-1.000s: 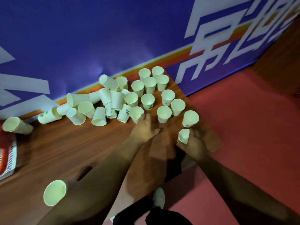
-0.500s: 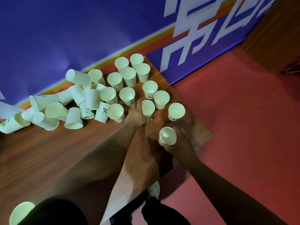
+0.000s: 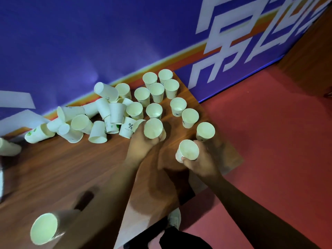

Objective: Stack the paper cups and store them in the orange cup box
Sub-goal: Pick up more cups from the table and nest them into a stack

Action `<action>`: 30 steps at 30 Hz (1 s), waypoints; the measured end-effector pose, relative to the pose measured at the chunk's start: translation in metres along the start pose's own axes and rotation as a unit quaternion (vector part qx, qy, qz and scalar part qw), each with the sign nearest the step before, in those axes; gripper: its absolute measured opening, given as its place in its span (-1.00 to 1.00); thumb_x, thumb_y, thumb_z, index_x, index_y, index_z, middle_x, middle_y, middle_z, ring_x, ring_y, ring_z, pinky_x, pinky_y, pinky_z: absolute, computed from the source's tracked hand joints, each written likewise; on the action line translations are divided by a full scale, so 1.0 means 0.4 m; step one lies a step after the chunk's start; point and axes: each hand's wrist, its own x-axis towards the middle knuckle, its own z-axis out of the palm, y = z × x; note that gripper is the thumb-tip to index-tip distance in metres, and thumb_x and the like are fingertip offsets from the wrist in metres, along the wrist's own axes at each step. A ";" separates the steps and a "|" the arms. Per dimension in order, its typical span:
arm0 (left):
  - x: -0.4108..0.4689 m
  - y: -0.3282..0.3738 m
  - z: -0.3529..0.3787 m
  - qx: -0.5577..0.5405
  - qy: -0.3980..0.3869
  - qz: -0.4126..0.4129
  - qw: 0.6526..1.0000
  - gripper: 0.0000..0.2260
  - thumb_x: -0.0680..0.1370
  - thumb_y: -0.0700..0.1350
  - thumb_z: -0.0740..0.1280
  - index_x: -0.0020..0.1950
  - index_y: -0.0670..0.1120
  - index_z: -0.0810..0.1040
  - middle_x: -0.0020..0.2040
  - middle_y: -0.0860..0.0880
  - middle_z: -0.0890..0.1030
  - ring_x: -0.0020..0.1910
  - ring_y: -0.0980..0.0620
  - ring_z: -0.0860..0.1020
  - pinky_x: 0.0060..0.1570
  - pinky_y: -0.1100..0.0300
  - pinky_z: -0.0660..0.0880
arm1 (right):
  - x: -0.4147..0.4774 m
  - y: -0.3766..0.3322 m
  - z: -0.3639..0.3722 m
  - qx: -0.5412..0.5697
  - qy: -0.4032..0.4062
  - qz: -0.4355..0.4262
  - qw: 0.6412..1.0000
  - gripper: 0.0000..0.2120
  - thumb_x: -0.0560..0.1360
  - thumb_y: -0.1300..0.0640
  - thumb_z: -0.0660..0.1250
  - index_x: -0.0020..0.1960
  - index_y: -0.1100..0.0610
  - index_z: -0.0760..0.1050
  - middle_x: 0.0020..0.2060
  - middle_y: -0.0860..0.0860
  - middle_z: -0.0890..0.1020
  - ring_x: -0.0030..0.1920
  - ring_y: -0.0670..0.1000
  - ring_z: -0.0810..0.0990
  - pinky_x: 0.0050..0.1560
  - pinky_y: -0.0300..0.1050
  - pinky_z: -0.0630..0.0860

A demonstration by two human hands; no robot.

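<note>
Head view showed you a wooden counter (image 3: 53, 177) against a blue banner wall (image 3: 89, 42), red floor (image 3: 269, 141) beyond its right edge. Upright paper cups (image 3: 154, 110) crowded the far right corner; tipped cups (image 3: 98, 132) lay heaped along the back edge, and one cup (image 3: 44, 229) sat at the near edge. Your left hand (image 3: 142, 146) gripped a cup (image 3: 153, 128); your right hand (image 3: 201, 162) clasped another (image 3: 187, 150) near the right edge. The orange box was out of sight.
</note>
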 end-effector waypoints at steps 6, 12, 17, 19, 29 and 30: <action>-0.182 -0.060 -0.211 -0.026 0.114 -0.033 0.993 -0.42 0.39 0.01 0.60 0.29 0.04 0.40 0.16 0.20 0.59 0.12 0.27 0.56 0.02 0.26 0.54 | 0.018 -0.127 0.121 -0.038 -0.046 -0.038 0.997 -0.27 0.25 -0.14 0.57 0.33 0.00 0.38 0.20 -0.05 0.51 0.24 -0.01 0.48 0.25 -0.06 0.50; -0.391 -0.178 -0.457 0.014 0.213 -0.110 0.971 -0.48 0.35 0.08 0.61 0.19 0.08 0.43 0.07 0.19 0.60 0.04 0.15 0.59 -0.04 0.16 0.51 | -0.001 -0.291 0.277 -0.007 -0.119 -0.122 0.985 -0.36 0.25 -0.04 0.58 0.25 -0.04 0.42 0.13 -0.09 0.54 0.17 -0.05 0.52 0.13 -0.15 0.52; -0.570 -0.289 -0.593 0.037 0.229 -0.118 0.966 -0.38 0.36 0.06 0.61 0.36 0.10 0.47 0.20 0.18 0.60 0.10 0.18 0.57 -0.04 0.34 0.48 | -0.057 -0.402 0.414 -0.018 -0.158 -0.150 0.976 -0.39 0.29 -0.03 0.58 0.26 0.07 0.45 0.12 -0.01 0.56 0.13 0.01 0.52 0.10 -0.09 0.49; -0.613 -0.322 -0.616 0.026 0.226 -0.121 0.966 -0.41 0.32 0.17 0.58 0.29 0.13 0.49 0.13 0.22 0.61 0.08 0.20 0.58 -0.08 0.33 0.50 | -0.083 -0.427 0.461 -0.020 -0.181 -0.148 0.972 -0.38 0.27 -0.14 0.52 0.26 0.01 0.43 0.11 -0.04 0.57 0.12 0.01 0.54 0.10 -0.03 0.52; -0.656 -0.463 -0.643 0.096 0.155 -0.097 0.978 -0.31 0.29 0.24 0.44 0.36 0.02 0.46 0.23 0.05 0.55 0.18 0.03 0.49 0.14 0.13 0.46 | -0.190 -0.528 0.586 -0.023 -0.190 -0.140 0.971 -0.43 0.33 -0.04 0.56 0.26 0.02 0.45 0.12 -0.04 0.55 0.12 -0.03 0.52 0.10 -0.17 0.46; -0.653 -0.476 -0.639 0.116 0.149 -0.094 0.978 -0.31 0.29 0.22 0.46 0.37 0.00 0.46 0.23 0.01 0.53 0.18 -0.02 0.48 0.13 0.12 0.44 | -0.199 -0.533 0.591 -0.020 -0.187 -0.139 0.972 -0.44 0.33 -0.02 0.56 0.26 0.02 0.45 0.12 -0.04 0.55 0.13 -0.03 0.51 0.12 -0.14 0.48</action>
